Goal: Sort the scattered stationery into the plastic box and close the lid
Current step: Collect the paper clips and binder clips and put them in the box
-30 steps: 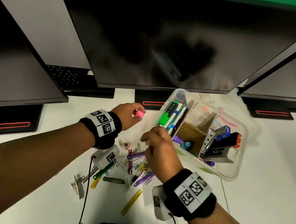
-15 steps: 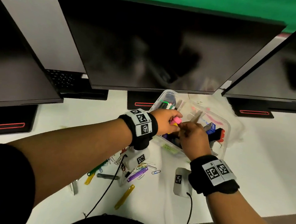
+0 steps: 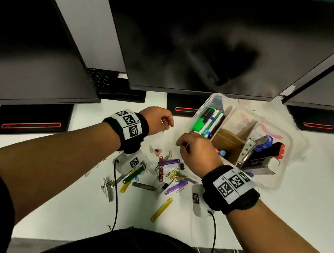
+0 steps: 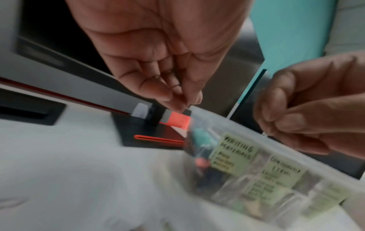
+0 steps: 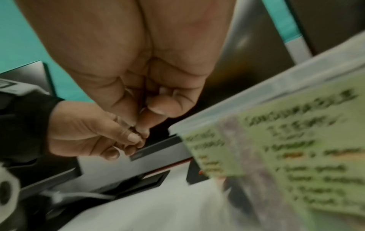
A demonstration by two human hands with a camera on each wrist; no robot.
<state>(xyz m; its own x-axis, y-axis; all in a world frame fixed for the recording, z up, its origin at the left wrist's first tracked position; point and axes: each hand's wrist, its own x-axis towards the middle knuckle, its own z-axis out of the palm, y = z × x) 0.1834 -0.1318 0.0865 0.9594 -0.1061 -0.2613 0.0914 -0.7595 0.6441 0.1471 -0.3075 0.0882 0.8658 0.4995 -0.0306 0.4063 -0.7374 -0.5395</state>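
Evidently both hands were over the desk just left of the plastic box, which sat open toward the desk's right back part with no lid in sight. The left hand had its fingers curled, pinching something thin that I could not make out; the right hand likewise. Best practice, I judged: gather small clips together, then drop them into one compartment. Counted: two purple strips, two yellow, one green; loose clips too tangled to count.
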